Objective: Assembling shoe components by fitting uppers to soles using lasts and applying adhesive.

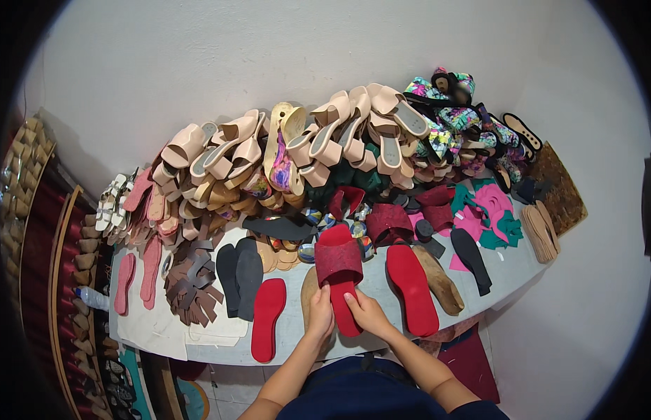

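Observation:
Between my two hands is a red slide sandal (338, 269) with a wide dark red, glittery strap across it, toe end pointing away from me. My left hand (321, 313) grips its left edge below the strap, and my right hand (368, 314) closes on the right edge, thumb on top. Behind the left hand, a tan shoe last (309, 288) is partly covered. A red insole (268, 320) lies to the left, and another red insole (412, 290) to the right beside a wooden-looking last (439, 280). Dark red glittery uppers (390, 225) lie just beyond the sandal.
Beige heeled sandals (332, 126) pile up along the wall, with colourful patterned shoes (451, 119) at right. Brown strips (196, 287), grey soles (248, 280), a black sole (469, 259) and pink and green scraps (490, 213) lie on the table (220, 344). Shelves of lasts (86, 294) stand left.

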The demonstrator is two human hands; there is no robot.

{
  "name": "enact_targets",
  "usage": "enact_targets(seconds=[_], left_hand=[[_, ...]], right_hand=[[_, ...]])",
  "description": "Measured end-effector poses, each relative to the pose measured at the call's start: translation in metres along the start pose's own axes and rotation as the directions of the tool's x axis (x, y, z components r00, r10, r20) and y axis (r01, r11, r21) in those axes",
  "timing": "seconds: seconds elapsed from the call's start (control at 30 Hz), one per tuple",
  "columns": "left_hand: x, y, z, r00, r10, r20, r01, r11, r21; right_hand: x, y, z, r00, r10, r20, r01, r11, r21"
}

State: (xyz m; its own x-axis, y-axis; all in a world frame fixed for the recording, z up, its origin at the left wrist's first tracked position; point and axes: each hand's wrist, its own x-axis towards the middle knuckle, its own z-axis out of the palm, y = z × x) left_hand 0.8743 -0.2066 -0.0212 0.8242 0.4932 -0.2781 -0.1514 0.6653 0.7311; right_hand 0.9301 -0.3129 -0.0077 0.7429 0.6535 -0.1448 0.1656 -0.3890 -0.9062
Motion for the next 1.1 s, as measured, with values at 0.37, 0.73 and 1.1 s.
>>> enact_targets(seconds=[0.37,0.73,1.1], left_hand=[[-0.002,0.01,0.012,0.865,0.5,0.036,-0.322,0.499,0.805],[-0.005,-0.01,0.009,0.89,0.434,-0.141,-0.248,0.719,0.649],[-0.015,0.008,0.018,0.951,0.23,-0.205,-0.149,0.926,0.348]], right_hand=[[0.003,0.007,-0.015,1.0,-0.009,-0.01,0.011,0.97,0.243],[-0.005,0.0,-0.015,1.0,-0.001,-0.018,0.007,0.953,0.302],[0.0,0.003,-0.007,0.994,-0.113,-0.005,0.113,0.989,0.092]])
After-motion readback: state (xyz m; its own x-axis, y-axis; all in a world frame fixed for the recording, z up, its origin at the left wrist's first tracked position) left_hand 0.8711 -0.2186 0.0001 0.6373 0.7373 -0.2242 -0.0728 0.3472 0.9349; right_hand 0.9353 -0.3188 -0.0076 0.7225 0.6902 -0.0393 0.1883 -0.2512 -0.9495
